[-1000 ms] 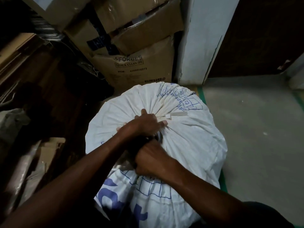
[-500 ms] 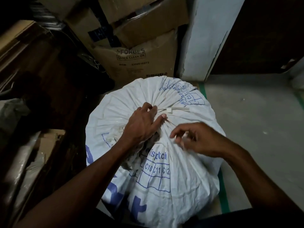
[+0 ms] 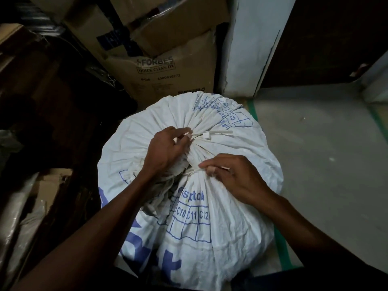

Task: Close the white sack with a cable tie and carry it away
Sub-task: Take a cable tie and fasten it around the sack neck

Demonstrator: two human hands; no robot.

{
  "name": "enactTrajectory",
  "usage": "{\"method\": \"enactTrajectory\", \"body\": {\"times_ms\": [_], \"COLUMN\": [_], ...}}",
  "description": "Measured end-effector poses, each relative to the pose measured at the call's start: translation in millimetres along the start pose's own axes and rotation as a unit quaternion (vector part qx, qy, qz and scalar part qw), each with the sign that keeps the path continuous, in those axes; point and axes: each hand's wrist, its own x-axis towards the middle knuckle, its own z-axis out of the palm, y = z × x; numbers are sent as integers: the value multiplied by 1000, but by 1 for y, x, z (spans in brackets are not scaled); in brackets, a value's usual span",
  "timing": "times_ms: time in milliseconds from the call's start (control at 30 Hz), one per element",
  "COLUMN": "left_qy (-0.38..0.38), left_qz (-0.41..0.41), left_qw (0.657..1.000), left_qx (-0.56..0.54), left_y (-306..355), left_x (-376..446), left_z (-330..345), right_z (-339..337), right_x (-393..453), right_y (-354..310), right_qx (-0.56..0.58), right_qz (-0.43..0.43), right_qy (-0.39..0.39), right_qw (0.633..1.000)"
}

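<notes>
Dark clutter and a torn carton (image 3: 52, 181) fill the far left. Next to them stacked cardboard boxes (image 3: 168, 70) stand against the wall, printed "FORBES". In front of these, on the floor (image 3: 325, 154), sits the white sack (image 3: 231, 238), full and rounded, its woven cloth pleated toward a gathered neck on top, with blue lettering and a grid reading C10, C11, C12. The left hand (image 3: 165, 150) grips the bunched neck, fingers (image 3: 182, 135) curled tight around it. A white cable tie (image 3: 212, 134) lies across the pleats just beyond, its square head beside the fingertips. The right hand (image 3: 235, 177) rests on the sack, thumb and forefinger pinched on a thin white strip near the neck.
</notes>
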Motion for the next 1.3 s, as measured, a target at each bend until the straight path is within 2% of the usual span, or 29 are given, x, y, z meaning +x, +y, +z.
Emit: {"method": "enactTrajectory", "body": {"times_ms": [33, 67, 133, 167, 300, 467, 567, 800, 933, 1033, 1167, 1300], "left_qy": [-7, -10, -15, -17, -10, -6, 7, 56, 49, 53, 60, 64], "left_qz": [-6, -16, -39, -43, -34, -26, -14, -2, -8, 15, 34, 95], "left_qw": [1000, 999, 996, 996, 996, 993, 995, 996, 993, 998, 998, 993], "left_qx": [-20, -45, -79, -81, -86, -116, -97, -71, -105, -39, 4, 41], "left_y": [-1, -2, 0, 1, 7, 15, 11, 14, 14, 17, 16, 16], "left_x": [2, 4, 4, 4, 5, -2, -2, -2, 1, 1, 0, -1], "left_z": [1, 2, 3, 5, 5, 4, 3, 5, 5, 2, -3, -2], "right_z": [2, 5, 10, 10, 4, 3, 7, 13, 8, 7, 10, 7], "right_x": [-1, -2, -3, -3, 2, 12, 22, 51, 72, 88, 96, 95], "right_y": [0, -3, -9, -9, -6, -8, -9, -19, -28, -32, -37, -36], "right_qx": [85, 176, 315, 349, 416, 446, 444, 402, 438, 430, 382, 320], "right_qz": [70, 150, 283, 318, 366, 369, 336, 312, 309, 342, 337, 319], "right_qy": [35, 62, 89, 97, 136, 247, 270, 244, 226, 199, 175, 149], "right_qw": [993, 971, 901, 876, 821, 777, 786, 825, 813, 811, 843, 879]}}
